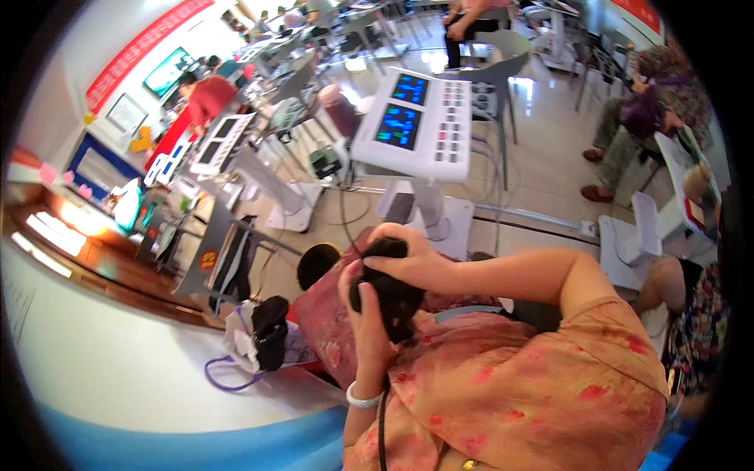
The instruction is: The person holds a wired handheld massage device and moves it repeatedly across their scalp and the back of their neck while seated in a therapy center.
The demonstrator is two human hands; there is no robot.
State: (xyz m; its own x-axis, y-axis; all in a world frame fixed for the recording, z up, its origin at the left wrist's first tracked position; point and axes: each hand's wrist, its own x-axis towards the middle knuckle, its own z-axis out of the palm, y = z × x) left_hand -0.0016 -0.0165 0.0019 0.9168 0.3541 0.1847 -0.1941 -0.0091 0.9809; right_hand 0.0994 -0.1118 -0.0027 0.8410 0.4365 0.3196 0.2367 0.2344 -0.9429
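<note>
A dark, rounded bundle (pixel 392 288), whose exact kind I cannot tell, is held between my two hands in front of my chest. My right hand (pixel 409 259) closes over its upper part, thumb lying across it. From the lower left, my left hand (pixel 368 321) presses against its side, a white bangle (pixel 362 400) on that wrist. A thin black cable (pixel 343 215) passes close by its upper edge. Below my left hand a black cord (pixel 383 427) runs down over my flowered orange top. Reddish patterned cloth (pixel 330 300) covers my lap.
A white console with blue displays (pixel 439 123) stands on a pedestal ahead, cables trailing behind it. At left are a white bag (pixel 241 338) with a purple handle and a grey chair (pixel 206 253). Several people sit around the room. A metal floor strip (pixel 530 216) crosses the tiles.
</note>
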